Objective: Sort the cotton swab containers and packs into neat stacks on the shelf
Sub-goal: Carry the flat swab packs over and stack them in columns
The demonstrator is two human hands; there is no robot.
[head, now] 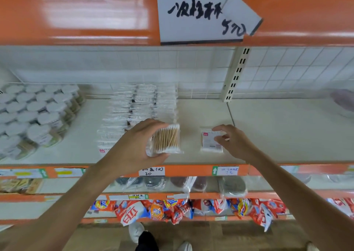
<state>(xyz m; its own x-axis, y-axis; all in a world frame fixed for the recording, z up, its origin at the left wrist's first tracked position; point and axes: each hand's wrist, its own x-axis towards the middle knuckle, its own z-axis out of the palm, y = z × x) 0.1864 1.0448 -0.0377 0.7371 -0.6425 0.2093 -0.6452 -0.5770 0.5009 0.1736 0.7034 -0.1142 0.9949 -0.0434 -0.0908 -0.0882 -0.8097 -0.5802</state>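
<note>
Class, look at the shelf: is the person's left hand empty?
No: the left hand grips a clear plastic pack of wooden-stemmed cotton swabs above the shelf.

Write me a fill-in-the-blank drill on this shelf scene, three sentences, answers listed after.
1. The left hand grips a pack of swabs whose sticks are ____ in colour.
2. The right hand touches a pack that lies ____ on the shelf.
3. The round containers stand to the ____ of the stacked packs.

Answers: brown; flat; left
</note>
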